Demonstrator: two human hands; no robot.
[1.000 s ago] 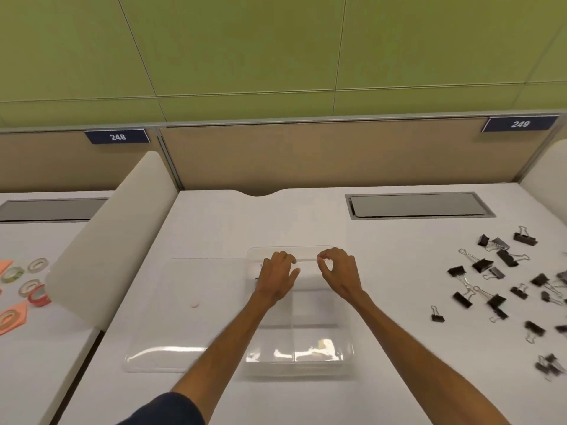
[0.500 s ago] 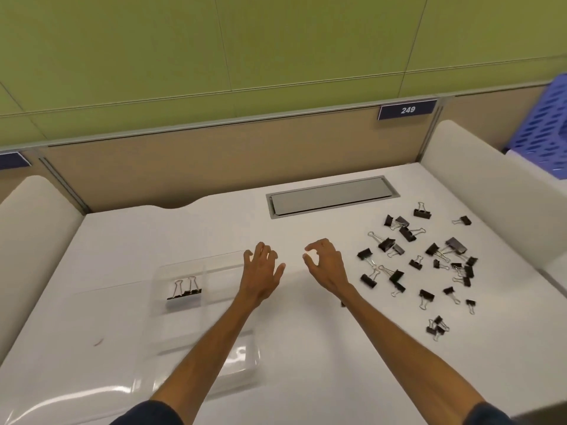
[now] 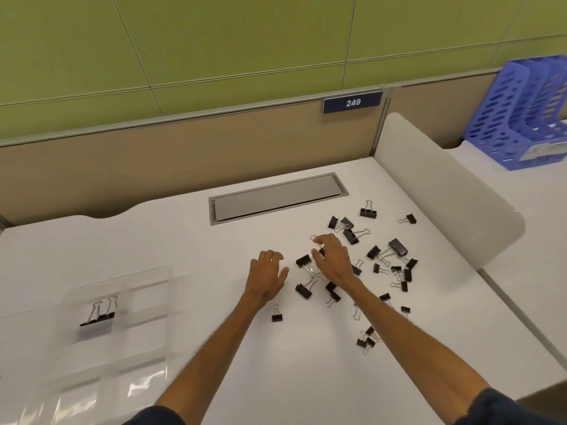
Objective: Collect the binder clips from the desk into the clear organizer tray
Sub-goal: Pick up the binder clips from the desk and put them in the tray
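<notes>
Several black binder clips lie scattered on the white desk to the right of centre. My right hand is over the left part of the pile, thumb and forefinger pinched around one binder clip whose wire handle sticks out past my fingertips. Just left of the pile, my left hand hovers with its fingers spread and nothing in it. One small clip sits apart, below my left wrist. The clear organizer tray is at the far left with two clips in a rear compartment.
A grey cable hatch is set into the desk behind the pile. A white rounded divider bounds the desk on the right, with a blue file rack beyond it. The tray's clear lid lies at the lower left.
My view swung right, away from the tray. Both hands left the tray and moved right to the pile of clips; my right hand has come down onto one clip.
</notes>
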